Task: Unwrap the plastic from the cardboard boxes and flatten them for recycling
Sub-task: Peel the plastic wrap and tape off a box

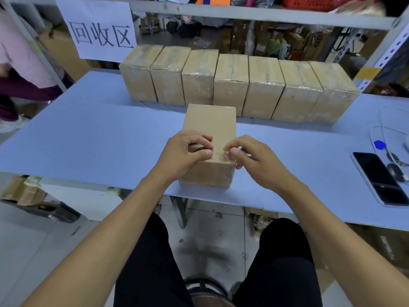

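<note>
A plastic-wrapped cardboard box (210, 125) lies on the blue table (88, 140) right in front of me. My left hand (186, 151) presses on the near left part of its top, fingers curled and thumb on the near edge. My right hand (250, 158) pinches the clear plastic film at the box's near right top corner between thumb and fingertips. Behind it, a row of several wrapped boxes (232, 85) stands side by side across the back of the table.
A black phone (380, 178) and a cable with a blue tag (379, 144) lie at the table's right end. A white paper sign (97, 29) hangs on the shelf frame at the back left. A person in pink (20, 63) stands at the far left.
</note>
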